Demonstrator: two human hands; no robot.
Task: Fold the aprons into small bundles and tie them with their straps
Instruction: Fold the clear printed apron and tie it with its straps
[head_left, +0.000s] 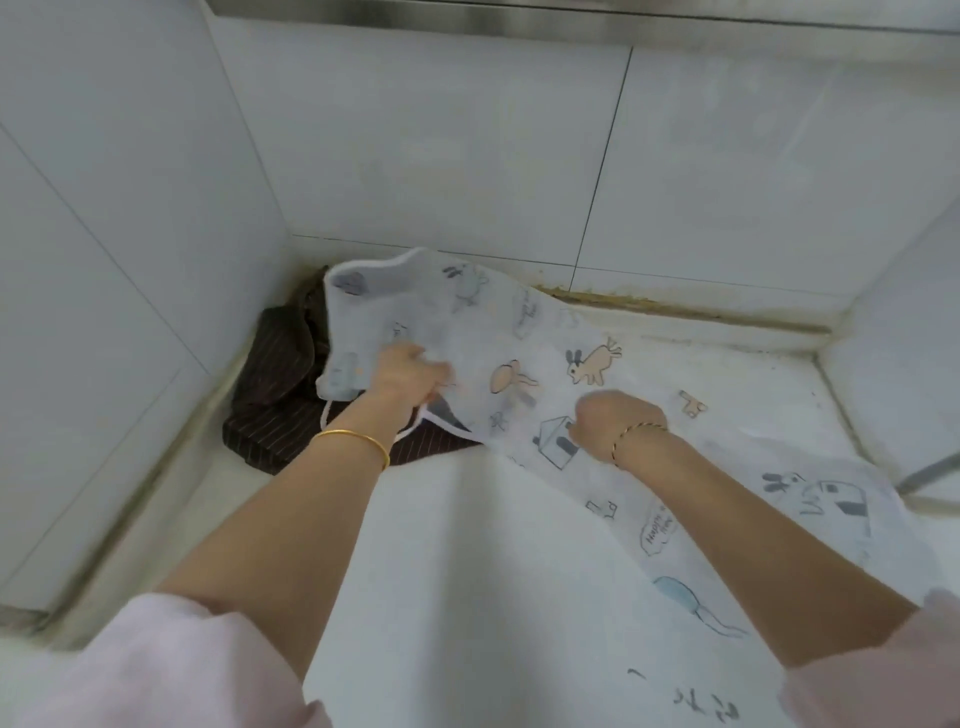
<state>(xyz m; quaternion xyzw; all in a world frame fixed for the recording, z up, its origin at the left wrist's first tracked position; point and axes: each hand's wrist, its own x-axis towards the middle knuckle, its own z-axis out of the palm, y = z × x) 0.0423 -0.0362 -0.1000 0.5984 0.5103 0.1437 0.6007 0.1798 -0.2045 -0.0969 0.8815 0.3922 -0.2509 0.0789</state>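
a white printed apron (545, 332) lay stretched across the pale desk (779, 374), its long axis running from the far left corner down to the near right. the narrower, white-edged end pointed far left and was lifted off the surface. the wider part spread flat toward the near right.

the print showed rabbits, a small house and a speech bubble (657, 527) with a few words in it, too small and blurred to read. more marks like writing sat at the near edge, also unreadable.

the left hand (405, 376), a gold bangle (358, 439) on its wrist, gripped a bunch of the fabric near the raised end. the right hand (613, 426), wearing a thin bracelet (631, 434), was curled tight, pinching the cloth by the printed house. a white strap (326, 415) hung in a loop under the left wrist.

a dark striped apron (280, 364) lay crumpled in the far left corner against the tiled wall (441, 145), partly under the printed one.
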